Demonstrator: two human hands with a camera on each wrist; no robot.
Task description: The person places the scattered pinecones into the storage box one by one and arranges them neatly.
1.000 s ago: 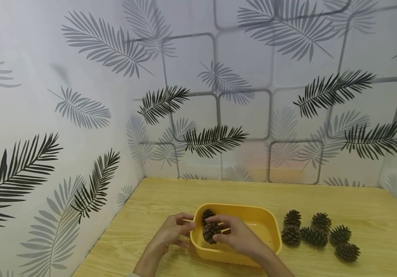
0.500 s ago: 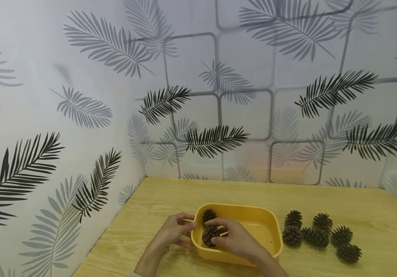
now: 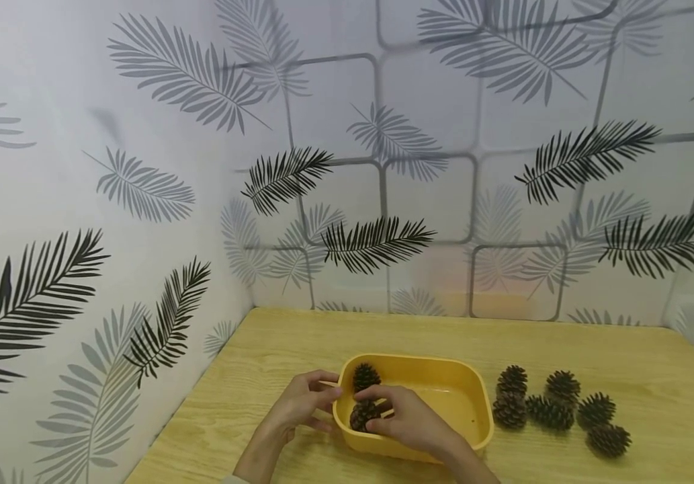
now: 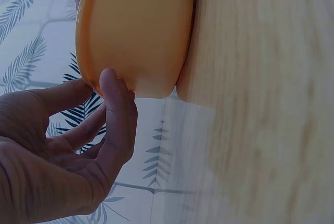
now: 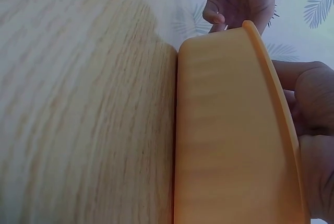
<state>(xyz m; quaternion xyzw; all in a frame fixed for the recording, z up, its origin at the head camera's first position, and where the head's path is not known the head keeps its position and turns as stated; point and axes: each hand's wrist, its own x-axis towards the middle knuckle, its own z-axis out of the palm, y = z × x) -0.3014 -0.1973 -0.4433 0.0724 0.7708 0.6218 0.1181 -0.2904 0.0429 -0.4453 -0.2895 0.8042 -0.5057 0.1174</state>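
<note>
Yellow tub (image 3: 437, 366): on wooden surface (image 3: 655, 376), landmark.
Right hand (image 3: 410, 420): inside tub, left end, fingers pinching a pine cone (image 3: 363, 415) low in it.
Second cone (image 3: 365, 376): in tub, just behind held one.
Left hand (image 3: 299, 405): fingers curled on tub's left rim.
Loose cones (image 3: 555, 407): cluster just right of tub.

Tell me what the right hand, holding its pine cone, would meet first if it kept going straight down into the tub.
Probably the floor of the yellow tub. The right hand holds a pine cone low inside it, near the left end. Another cone lies just behind, seemingly out of that line; depth is unclear.
</note>
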